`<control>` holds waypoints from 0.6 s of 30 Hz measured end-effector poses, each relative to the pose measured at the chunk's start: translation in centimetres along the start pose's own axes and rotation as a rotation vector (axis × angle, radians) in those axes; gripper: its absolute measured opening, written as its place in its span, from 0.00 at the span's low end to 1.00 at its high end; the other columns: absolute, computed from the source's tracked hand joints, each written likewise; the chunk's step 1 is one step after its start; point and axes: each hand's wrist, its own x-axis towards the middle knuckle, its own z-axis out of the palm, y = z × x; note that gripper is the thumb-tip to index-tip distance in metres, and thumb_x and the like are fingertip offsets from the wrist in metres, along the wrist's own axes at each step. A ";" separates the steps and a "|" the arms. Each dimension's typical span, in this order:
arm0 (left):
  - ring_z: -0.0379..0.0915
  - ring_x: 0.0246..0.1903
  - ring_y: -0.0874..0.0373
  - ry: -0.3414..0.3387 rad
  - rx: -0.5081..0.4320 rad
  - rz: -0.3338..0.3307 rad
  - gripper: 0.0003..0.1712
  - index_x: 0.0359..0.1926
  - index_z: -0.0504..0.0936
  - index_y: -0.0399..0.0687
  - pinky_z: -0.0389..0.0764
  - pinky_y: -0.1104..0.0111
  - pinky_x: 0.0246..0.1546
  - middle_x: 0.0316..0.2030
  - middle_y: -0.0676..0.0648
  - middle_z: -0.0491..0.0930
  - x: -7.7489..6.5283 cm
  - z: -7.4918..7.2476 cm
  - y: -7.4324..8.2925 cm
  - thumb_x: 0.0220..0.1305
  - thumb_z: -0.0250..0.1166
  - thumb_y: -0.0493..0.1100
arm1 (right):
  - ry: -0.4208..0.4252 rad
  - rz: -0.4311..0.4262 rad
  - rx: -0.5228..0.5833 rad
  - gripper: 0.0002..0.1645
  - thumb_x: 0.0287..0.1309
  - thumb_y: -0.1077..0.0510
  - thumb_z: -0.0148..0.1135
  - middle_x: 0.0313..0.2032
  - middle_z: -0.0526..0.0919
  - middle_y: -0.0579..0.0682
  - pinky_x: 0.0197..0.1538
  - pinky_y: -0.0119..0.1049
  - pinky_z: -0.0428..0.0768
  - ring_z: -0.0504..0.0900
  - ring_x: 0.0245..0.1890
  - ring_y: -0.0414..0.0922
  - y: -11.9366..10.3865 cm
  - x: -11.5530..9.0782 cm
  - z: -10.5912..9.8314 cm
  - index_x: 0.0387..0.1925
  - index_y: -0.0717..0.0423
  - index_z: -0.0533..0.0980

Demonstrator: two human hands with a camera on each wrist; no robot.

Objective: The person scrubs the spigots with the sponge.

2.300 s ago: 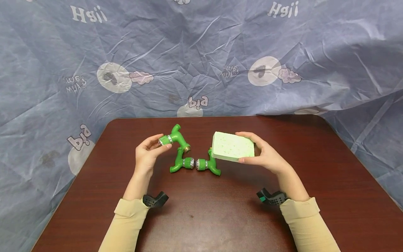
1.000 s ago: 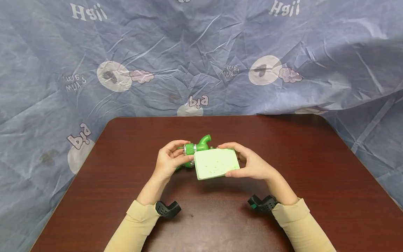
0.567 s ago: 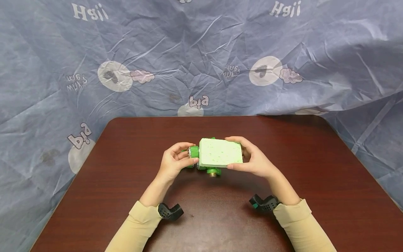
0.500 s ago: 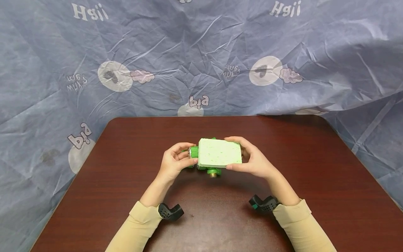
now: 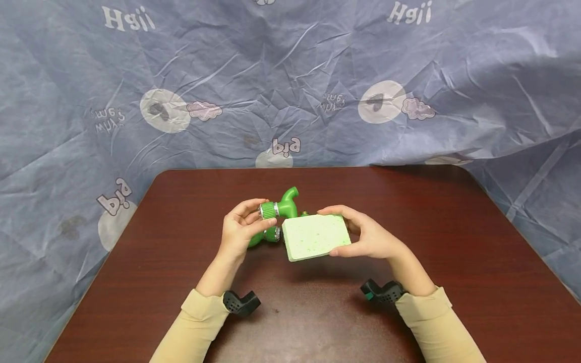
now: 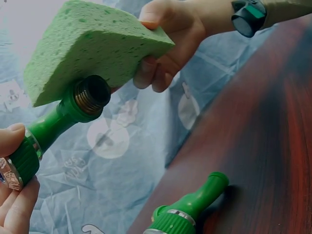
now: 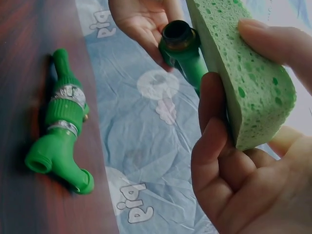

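My left hand (image 5: pixel 235 229) pinches a green tap (image 5: pixel 287 207) by its ribbed knob, thumb and fingers on either side, holding it above the table. The tap's threaded brass inlet faces the sponge in the left wrist view, where the sponge (image 6: pixel 105 46) overlaps its body. In my right hand (image 5: pixel 369 236) is that pale green, block-shaped sponge (image 5: pixel 315 238), held at its right end between thumb and fingers and slightly tilted. A second green tap (image 5: pixel 271 234) lies on the table below my left hand. Behind the sponge, a third tap (image 5: pixel 304 214) is mostly hidden.
Dark reddish-brown table (image 5: pixel 317 312) with rounded far corners. A creased blue-grey printed cloth (image 5: pixel 272 75) hangs behind and beside it. In the right wrist view, the resting taps (image 7: pixel 61 146) line up knob to knob. Both wrists wear black camera mounts (image 5: pixel 242 302).
Both hands came together from apart. Over the last half second, the held tap moved left and up, emerging from behind the sponge, while the sponge dropped slightly and tilted.
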 end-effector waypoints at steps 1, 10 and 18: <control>0.80 0.38 0.58 0.007 0.000 0.001 0.28 0.49 0.73 0.23 0.82 0.69 0.34 0.41 0.47 0.81 0.0 -0.1 0.1 0.42 0.66 0.18 | 0.010 0.007 -0.004 0.43 0.40 0.74 0.70 0.49 0.75 0.58 0.38 0.38 0.81 0.81 0.38 0.48 0.0 -0.1 -0.2 0.61 0.62 0.64; 0.80 0.38 0.57 -0.049 0.001 -0.019 0.26 0.48 0.76 0.31 0.82 0.69 0.34 0.43 0.47 0.81 0.0 -0.2 0.0 0.44 0.66 0.19 | 0.139 -0.017 0.001 0.43 0.42 0.77 0.67 0.46 0.76 0.56 0.34 0.35 0.82 0.80 0.38 0.43 -0.2 -0.2 -1.1 0.61 0.68 0.61; 0.81 0.37 0.54 -0.158 0.005 -0.027 0.27 0.46 0.80 0.46 0.81 0.69 0.32 0.49 0.46 0.79 -0.2 -0.4 -0.1 0.43 0.68 0.20 | 0.153 -0.057 0.043 0.44 0.41 0.79 0.65 0.47 0.76 0.55 0.33 0.36 0.82 0.80 0.39 0.44 -0.3 -0.4 -1.5 0.62 0.67 0.61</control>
